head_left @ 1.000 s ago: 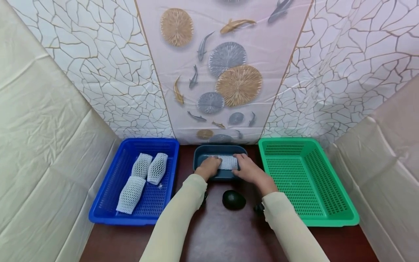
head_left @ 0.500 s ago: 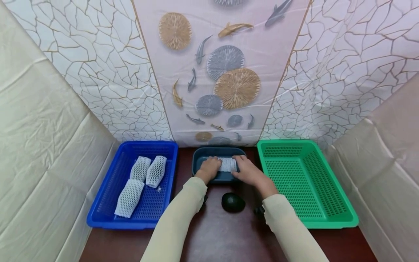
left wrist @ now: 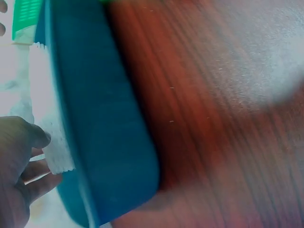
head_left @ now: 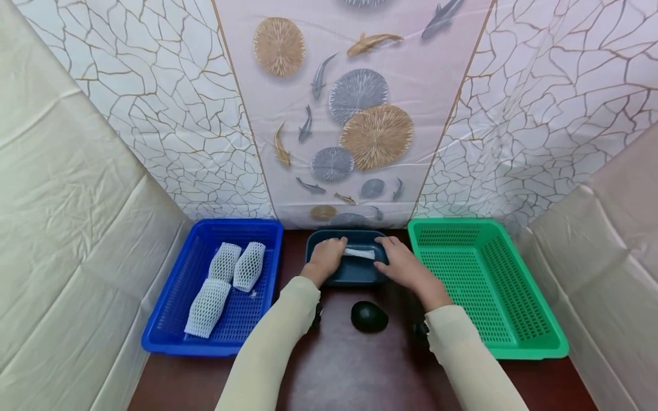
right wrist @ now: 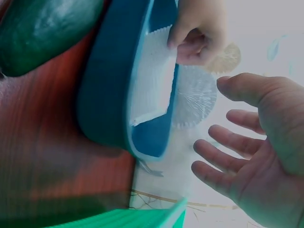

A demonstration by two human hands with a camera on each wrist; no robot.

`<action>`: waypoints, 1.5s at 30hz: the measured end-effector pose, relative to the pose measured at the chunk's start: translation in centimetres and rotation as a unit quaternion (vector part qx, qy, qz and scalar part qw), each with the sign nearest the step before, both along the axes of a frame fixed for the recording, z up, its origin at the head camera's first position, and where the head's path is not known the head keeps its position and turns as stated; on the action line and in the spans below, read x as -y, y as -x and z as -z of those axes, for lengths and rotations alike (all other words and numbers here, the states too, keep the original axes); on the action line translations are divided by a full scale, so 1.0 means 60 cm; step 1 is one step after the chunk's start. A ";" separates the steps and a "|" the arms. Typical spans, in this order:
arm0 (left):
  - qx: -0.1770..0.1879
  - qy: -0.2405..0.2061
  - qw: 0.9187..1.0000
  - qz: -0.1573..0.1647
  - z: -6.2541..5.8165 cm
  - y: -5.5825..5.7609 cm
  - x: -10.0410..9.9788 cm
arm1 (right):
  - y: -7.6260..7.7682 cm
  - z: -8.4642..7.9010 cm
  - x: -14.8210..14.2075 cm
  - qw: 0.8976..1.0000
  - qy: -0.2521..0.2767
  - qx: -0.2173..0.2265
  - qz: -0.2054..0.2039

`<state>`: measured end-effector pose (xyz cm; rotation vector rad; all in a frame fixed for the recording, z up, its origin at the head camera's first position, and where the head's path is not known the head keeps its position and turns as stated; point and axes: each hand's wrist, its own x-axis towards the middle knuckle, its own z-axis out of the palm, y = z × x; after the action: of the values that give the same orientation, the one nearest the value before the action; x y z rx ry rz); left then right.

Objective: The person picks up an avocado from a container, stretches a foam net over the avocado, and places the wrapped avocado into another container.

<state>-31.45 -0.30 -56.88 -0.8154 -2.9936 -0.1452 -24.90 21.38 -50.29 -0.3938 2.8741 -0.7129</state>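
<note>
My left hand (head_left: 327, 257) pinches one end of a flattened white foam net sleeve (head_left: 362, 253), thumb on one face and fingers behind in the left wrist view. The sleeve (right wrist: 153, 78) is tilted up over the small dark blue-green tray (head_left: 354, 279). My right hand (head_left: 403, 266) is at the tray's right side; in the right wrist view its fingers are spread, with nothing held. A dark green avocado (head_left: 369, 317) lies on the table in front of the tray.
To the left stands a blue basket (head_left: 205, 349) with several white foam net sleeves (head_left: 208, 308) inside. A green basket (head_left: 514, 349) stands to the right. Behind is a patterned cloth wall (head_left: 329, 194), with pale quilted panels (head_left: 46, 228) on both sides.
The foam sleeve lay flat in the tray between both hands; now it is tipped up, seen nearly edge-on, in my left hand. My right hand has moved slightly right, away from it.
</note>
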 end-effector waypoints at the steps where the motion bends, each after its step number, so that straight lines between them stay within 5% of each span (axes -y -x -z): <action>1: -0.005 -0.008 1.000 -0.001 -0.005 -0.001 0.002 | -0.001 -0.004 -0.002 1.000 0.001 -0.004 0.000; 8: 0.001 -0.085 0.996 -0.009 -0.042 -0.017 0.016 | -0.007 -0.024 -0.017 0.999 0.008 -0.053 -0.004; 18: -0.009 -0.132 0.991 -0.012 -0.089 -0.057 0.032 | -0.020 -0.032 -0.030 0.994 0.025 -0.109 -0.009; 25: -0.032 -0.150 0.988 -0.006 -0.105 -0.078 0.039 | -0.027 -0.041 -0.031 0.988 0.034 -0.148 -0.033; 45: -0.007 -0.227 0.974 0.021 -0.124 -0.126 0.033 | -0.042 -0.040 -0.024 0.984 0.080 -0.158 -0.028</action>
<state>-23.88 -2.30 -49.44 -0.8130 -2.7530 -0.7840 -22.40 22.85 -47.86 -0.6621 3.0908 -0.9518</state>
